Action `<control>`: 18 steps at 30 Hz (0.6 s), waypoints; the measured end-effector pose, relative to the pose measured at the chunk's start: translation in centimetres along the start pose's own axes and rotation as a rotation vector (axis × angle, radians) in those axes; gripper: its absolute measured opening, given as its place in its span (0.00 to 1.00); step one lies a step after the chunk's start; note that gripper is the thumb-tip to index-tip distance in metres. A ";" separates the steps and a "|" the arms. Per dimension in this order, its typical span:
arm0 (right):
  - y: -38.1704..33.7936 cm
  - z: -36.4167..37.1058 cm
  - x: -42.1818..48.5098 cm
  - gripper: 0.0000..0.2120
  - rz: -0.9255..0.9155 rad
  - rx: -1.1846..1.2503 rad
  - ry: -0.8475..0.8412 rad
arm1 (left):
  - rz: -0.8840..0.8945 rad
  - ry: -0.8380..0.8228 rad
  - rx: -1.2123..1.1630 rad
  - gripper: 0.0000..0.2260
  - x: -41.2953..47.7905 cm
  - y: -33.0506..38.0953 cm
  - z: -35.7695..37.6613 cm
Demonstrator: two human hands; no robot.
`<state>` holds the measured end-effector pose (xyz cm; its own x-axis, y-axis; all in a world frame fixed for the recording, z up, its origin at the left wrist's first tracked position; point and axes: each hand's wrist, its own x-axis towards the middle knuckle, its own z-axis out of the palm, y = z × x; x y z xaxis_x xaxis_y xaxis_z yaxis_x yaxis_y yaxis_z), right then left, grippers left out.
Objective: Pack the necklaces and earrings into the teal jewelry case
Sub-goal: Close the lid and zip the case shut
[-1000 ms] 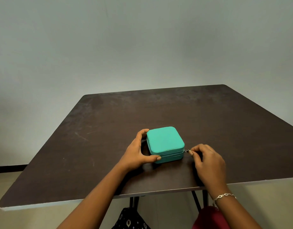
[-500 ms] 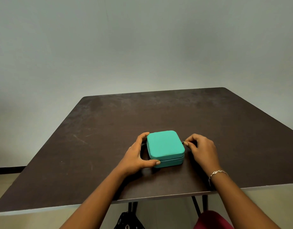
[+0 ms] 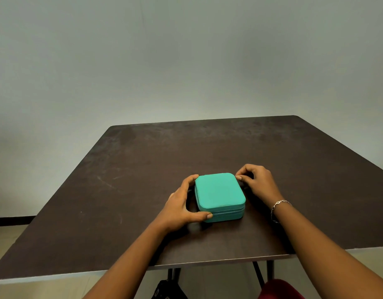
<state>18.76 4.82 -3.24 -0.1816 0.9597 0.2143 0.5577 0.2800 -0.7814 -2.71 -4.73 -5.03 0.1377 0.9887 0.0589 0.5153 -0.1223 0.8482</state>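
The teal jewelry case [image 3: 218, 192] sits shut between my hands, with the zip line closed along the side nearest me. My left hand [image 3: 182, 208] grips its left side, thumb on the near corner and fingers curled round the far one. My right hand [image 3: 257, 184] pinches the zipper pull [image 3: 237, 176] at the far right corner, its other fingers curled in. I see no necklaces or earrings outside the case, so I judge they are either packed already or not yet out. I cannot tell which. Beyond my fingertips stands a plain grey wall [image 3: 186, 61]. Under my fingertips lies a dark, scuffed table [image 3: 143, 169].
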 end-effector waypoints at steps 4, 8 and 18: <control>-0.1 0.0 0.8 0.07 -0.026 0.045 -0.077 | -0.008 0.000 0.015 0.42 0.1 0.0 0.1; -0.4 0.7 1.5 0.06 -0.063 0.063 -0.141 | -0.014 -0.001 0.031 0.42 0.3 -0.3 0.1; 0.2 0.9 -0.5 0.11 0.115 0.418 -0.055 | -0.011 0.002 -0.011 0.44 -0.3 0.0 0.2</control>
<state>18.28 4.42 -4.03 -0.1869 0.9783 0.0893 0.2029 0.1274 -0.9709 -2.59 -5.06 -5.19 0.1306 0.9901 0.0508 0.5072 -0.1108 0.8547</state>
